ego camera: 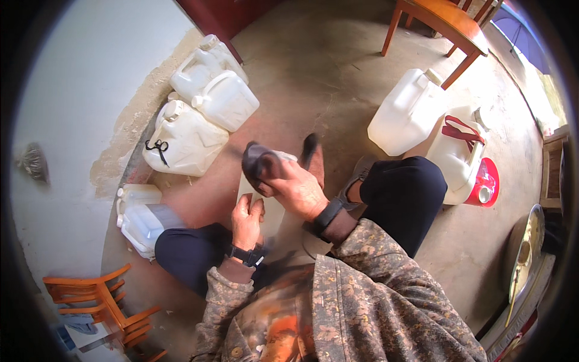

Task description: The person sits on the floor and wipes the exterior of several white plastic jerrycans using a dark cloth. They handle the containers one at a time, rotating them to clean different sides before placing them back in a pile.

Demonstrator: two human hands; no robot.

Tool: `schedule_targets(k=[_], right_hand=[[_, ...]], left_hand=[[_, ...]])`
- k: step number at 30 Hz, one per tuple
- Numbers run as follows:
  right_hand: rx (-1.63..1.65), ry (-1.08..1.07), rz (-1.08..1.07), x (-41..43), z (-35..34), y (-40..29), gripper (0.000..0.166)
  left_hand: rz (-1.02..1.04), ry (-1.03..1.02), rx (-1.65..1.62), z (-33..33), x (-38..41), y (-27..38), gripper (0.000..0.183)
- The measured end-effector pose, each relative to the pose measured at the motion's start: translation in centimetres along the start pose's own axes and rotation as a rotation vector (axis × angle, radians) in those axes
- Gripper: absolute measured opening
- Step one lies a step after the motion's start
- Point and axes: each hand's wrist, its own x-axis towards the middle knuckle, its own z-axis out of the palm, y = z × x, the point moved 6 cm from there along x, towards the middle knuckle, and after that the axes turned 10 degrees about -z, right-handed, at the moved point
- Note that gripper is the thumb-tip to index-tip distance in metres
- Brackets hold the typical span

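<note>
My right hand (301, 190) grips a dark cloth (260, 167) with a brown-pink underside; its exact kind is blurred, and a pale piece shows beside it. Just below and left, my left hand (246, 221) pinches the edge of a pale, translucent flat piece (269, 217) between thumb and fingers. That piece reaches down between my knees, its lower part blurred. Behind my right hand, a brown-pink piece with a dark tip (313, 158) sticks up; whether it joins the cloth I cannot tell.
Several white plastic jugs (192, 140) stand by the wall at left. Two larger ones (402, 113) are at right, near a red plastic container (491, 183). A wooden chair (448, 22) is at the top right, another (106, 298) at lower left, and a metal basin (527, 253) at far right.
</note>
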Motion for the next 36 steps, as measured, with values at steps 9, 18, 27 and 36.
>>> schedule_targets(k=[9,18,27,36], right_hand=[[-0.096,-0.099,0.316,1.4,-1.1,-0.4,0.021],[0.285,0.232,0.771,-3.8,-1.0,8.8,0.024],[-0.007,0.062,0.126,0.6,-3.1,-1.2,0.022],[0.495,0.300,0.645,-0.9,-2.9,5.4,0.022]], left_hand=[[0.233,0.096,0.337,0.7,-1.9,-0.1,0.020],[0.247,0.054,0.241,1.7,-3.2,3.0,0.013],[0.470,0.223,0.389,1.0,-3.7,5.1,0.019],[0.418,0.204,0.359,0.6,-3.9,4.2,0.022]])
